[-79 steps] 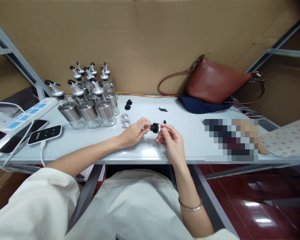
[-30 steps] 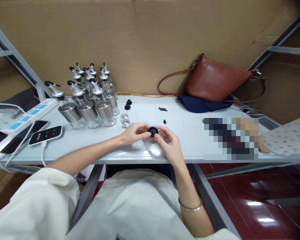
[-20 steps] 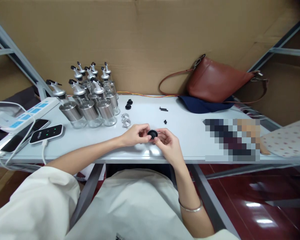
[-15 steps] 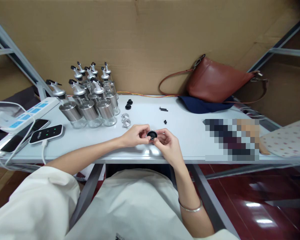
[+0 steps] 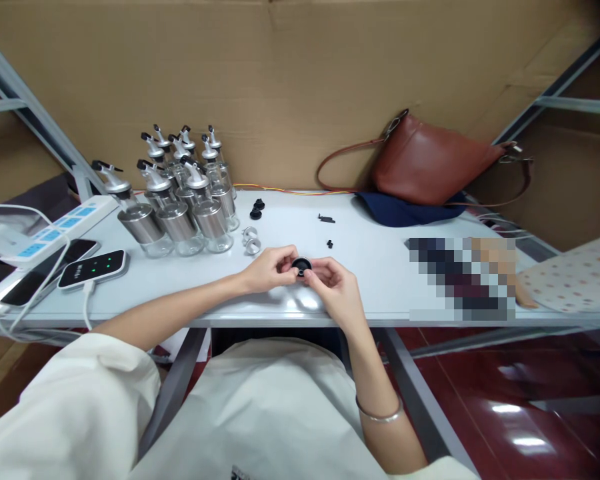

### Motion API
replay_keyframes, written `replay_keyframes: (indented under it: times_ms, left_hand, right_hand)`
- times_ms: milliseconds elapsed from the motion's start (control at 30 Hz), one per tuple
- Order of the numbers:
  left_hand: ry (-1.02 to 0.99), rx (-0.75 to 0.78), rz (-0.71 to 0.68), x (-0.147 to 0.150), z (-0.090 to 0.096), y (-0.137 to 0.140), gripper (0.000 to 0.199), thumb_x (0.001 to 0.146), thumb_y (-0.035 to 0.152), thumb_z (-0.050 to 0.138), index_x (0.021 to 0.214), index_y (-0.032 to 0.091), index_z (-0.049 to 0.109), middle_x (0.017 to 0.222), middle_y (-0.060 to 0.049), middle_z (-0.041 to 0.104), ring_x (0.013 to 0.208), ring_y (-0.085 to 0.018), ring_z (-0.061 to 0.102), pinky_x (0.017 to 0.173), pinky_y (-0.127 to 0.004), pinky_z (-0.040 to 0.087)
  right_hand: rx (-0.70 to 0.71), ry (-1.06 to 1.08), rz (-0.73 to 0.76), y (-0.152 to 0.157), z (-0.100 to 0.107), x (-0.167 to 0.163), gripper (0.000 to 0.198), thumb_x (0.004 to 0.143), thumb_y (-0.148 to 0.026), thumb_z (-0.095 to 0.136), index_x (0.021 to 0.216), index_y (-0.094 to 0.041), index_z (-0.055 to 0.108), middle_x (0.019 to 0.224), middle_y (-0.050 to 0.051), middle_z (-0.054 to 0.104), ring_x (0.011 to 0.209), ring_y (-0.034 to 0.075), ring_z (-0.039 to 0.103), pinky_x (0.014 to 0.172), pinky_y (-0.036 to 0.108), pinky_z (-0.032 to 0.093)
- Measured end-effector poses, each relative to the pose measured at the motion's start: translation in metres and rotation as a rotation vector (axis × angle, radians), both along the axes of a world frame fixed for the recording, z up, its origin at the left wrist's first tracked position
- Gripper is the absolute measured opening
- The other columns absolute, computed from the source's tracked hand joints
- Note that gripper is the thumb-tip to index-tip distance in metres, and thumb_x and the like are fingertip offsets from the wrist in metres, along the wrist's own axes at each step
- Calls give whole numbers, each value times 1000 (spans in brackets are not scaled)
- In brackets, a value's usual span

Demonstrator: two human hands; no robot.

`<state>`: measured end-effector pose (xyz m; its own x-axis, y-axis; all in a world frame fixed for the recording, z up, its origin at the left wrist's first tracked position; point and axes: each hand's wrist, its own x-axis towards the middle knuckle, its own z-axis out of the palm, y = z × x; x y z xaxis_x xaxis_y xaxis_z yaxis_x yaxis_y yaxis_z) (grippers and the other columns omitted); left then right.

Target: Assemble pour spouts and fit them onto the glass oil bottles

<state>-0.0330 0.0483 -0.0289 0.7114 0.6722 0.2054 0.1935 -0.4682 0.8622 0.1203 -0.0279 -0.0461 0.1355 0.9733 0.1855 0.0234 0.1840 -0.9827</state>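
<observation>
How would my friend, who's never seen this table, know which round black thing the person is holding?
Find the white table and look toward the middle of its front edge, where the left hand and right hand come close together. Between their fingertips is the round black stopper part. Two black stoppers lie farther back on the table, but only this one is held.

A round black cap (image 5: 303, 263) with a thin silvery rim sits just toward six o'clock from the middle of the view, its face tilted up toward the wearer. A small ring shows at its six o'clock side; the left hand (image 5: 271, 271) pinches it from nine o'clock, the right hand (image 5: 338, 288) from three.
</observation>
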Motion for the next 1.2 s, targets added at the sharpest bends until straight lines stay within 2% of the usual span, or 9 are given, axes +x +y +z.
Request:
replay_keyframes:
  times_ms: [167,500,667,800,900,1067,1200]
  left_hand:
    - [-11,20,-57,-1,1,-1,24,80,39,50,77,16,47,61,4,45,55,-9,41,54,-22,33]
    - [-37,54,-39,0,-3,0,30,84,44,54,93,18,44,75,2,51,65,-10,49,62,-23,41]
    - [-125,30,-5,2,-4,2,32,81,36,61,103,19,45,102,-5,51,83,-13,54,69,-24,45]
    - [-175,74,-10,3,-6,4,27,81,27,59,104,19,47,109,-8,49,99,-17,54,76,-27,47]
    - [-187,58,-26,3,-7,3,25,81,27,60,102,19,49,110,-7,51,100,-17,54,78,-28,47]
    - [-208,-8,3,3,-5,1,35,74,26,69,102,19,49,106,-7,53,97,-18,55,74,-26,48]
    - [-174,-7,-52,3,-4,2,31,75,25,67,104,19,56,108,-8,53,101,-19,53,77,-28,49]
  right_hand:
    - [-2,21,30,0,-1,1,23,75,-38,64,82,-21,50,69,3,72,67,19,69,66,30,53]
    - [11,-110,18,1,-4,0,20,80,-35,56,92,-22,47,73,2,71,72,20,69,68,32,52]
    - [116,-144,-108,4,-2,1,23,80,-33,58,100,-22,55,99,7,67,89,19,64,75,32,52]
    - [159,-142,-132,4,1,0,30,76,-31,64,104,-23,57,111,8,61,91,19,61,74,31,52]
    - [163,-143,-129,4,1,0,28,73,-32,67,99,-22,59,106,7,63,90,20,61,73,32,53]
    - [112,-84,-124,5,-5,2,17,81,-32,58,94,-21,58,96,6,68,90,20,65,84,36,50]
    - [113,-98,-138,4,-7,0,14,83,-30,54,92,-21,58,96,6,68,93,21,65,83,34,50]
